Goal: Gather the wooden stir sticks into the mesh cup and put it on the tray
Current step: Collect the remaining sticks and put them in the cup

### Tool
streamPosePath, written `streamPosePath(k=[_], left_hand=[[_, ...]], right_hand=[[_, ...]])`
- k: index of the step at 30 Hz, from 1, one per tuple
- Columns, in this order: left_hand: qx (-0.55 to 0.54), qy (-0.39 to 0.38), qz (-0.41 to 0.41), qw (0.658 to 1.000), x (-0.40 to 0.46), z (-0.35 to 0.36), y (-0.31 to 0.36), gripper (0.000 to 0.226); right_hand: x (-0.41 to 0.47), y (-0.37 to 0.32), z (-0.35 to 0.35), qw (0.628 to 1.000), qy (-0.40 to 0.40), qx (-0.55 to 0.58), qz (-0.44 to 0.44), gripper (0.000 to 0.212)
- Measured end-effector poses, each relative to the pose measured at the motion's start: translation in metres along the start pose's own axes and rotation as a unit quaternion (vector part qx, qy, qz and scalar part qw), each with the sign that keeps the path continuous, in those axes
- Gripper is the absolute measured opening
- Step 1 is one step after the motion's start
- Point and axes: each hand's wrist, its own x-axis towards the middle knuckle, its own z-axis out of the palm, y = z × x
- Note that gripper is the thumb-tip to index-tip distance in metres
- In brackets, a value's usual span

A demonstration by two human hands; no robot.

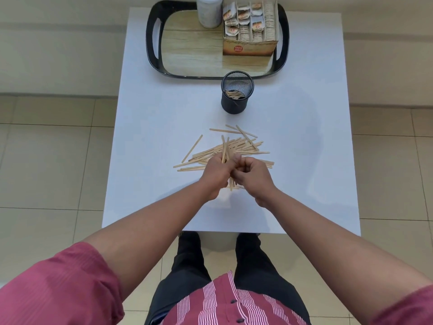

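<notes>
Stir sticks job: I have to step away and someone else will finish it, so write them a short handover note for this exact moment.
Left hand: grips a small bundle of stir sticks, held upright.
Right hand: fingers curled against the same bundle, apparently squaring it up.
Loose sticks: most lie in a scattered pile on the white table, just beyond the hands.
Mesh cup: on the table just in front of the tray, not on it; a few sticks already inside.
Left to do: drop in the bundle, gather the pile, set the cup on the tray.
</notes>
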Motion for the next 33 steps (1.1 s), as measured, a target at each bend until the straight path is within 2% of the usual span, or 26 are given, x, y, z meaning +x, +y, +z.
streamPosePath(k=[6,9,12,14,17,20,22,25,33], left_hand=[[0.027,0.053,-0.017,0.998,0.0,0.003,0.003,0.031],[-0.023,0.073,-0.01,0.997,0.002,0.0,0.008,0.034],[-0.093,0.054,0.008,0.994,0.001,0.001,0.014,0.034],[-0.083,0.028,0.034,0.996,-0.003,0.005,0.016,0.029],[0.019,0.003,0.061,0.998,-0.01,0.007,0.013,0.022],[0.072,-0.038,0.019,0.997,-0.013,0.003,0.007,0.019],[0.085,-0.079,-0.016,0.993,-0.015,0.001,0.005,0.022],[0.081,-0.126,-0.051,0.987,-0.017,0.002,0.007,0.024],[0.072,-0.108,-0.094,0.987,-0.016,0.002,0.011,0.012]], right_hand=[[-0.006,0.001,0.003,0.998,-0.007,0.056,0.017,0.016],[-0.007,0.001,0.004,0.987,0.02,0.128,0.094,0.023],[-0.009,0.0,0.008,0.955,0.021,0.235,0.177,0.033],[-0.008,-0.003,0.009,0.947,0.031,0.268,0.177,0.034],[-0.001,-0.016,0.006,0.948,0.076,0.285,0.117,0.03],[0.011,-0.03,0.001,0.96,0.104,0.26,0.026,0.028],[0.017,-0.035,0.001,0.975,0.101,0.198,-0.009,0.031],[0.02,-0.036,0.003,0.991,0.085,0.1,-0.039,0.025],[0.016,-0.019,0.008,0.998,0.035,-0.025,-0.04,0.024]])
